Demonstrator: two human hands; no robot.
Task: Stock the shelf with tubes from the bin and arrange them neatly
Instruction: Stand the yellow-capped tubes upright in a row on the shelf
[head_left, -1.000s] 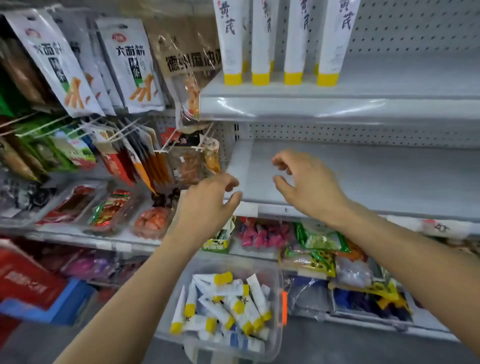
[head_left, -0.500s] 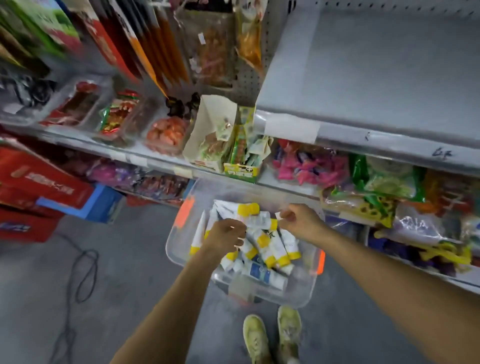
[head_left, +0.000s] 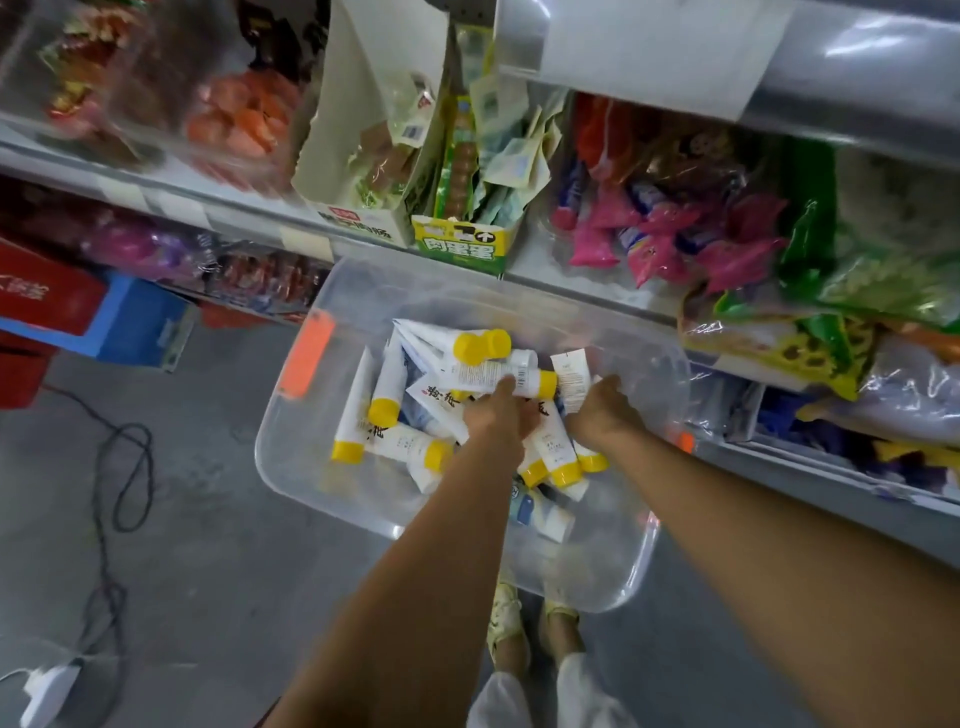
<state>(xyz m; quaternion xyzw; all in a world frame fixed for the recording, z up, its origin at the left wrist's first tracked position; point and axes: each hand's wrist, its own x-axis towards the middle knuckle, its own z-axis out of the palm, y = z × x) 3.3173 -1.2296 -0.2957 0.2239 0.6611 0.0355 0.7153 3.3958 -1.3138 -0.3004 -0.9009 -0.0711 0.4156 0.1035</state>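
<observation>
Low in the middle of the frame, a clear plastic bin (head_left: 306, 441) sits on the grey floor (head_left: 208, 519) at the foot of the shelving, and both of the person's hands are down inside it. White tubes (head_left: 400, 441) with yellow caps lie in a loose heap there, crossing one another at all angles.

The right hand (head_left: 605, 410), just right of centre, grips an upright tube (head_left: 570, 376) whose flat crimped end sticks up above the knuckles. The left hand (head_left: 496, 421), just beside it, has its fingers (head_left: 506, 389) curled down onto the pile, with a fingertip on a barcoded tube (head_left: 483, 371) lying crosswise. Whether that hand has closed round it cannot be told from this angle.

The tubes look light and soft-walled, with a smooth printed skin that is likely a little slippery. A squeeze at mid-body would probably dent one, so the firmer places to take hold are the shoulder near the cap or the stiff crimped tail. Because they lie tangled, lifting one may drag or tip its neighbours. The broad flat caps suggest they would stand cap-down.

At the upper right a grey shelf (head_left: 857, 88) shows only its front edge with a white label. Below it, snack packets (head_left: 675, 244) crowd a lower tier. A dark cable (head_left: 111, 493) loops across the floor at the left, well apart from the bin.
</observation>
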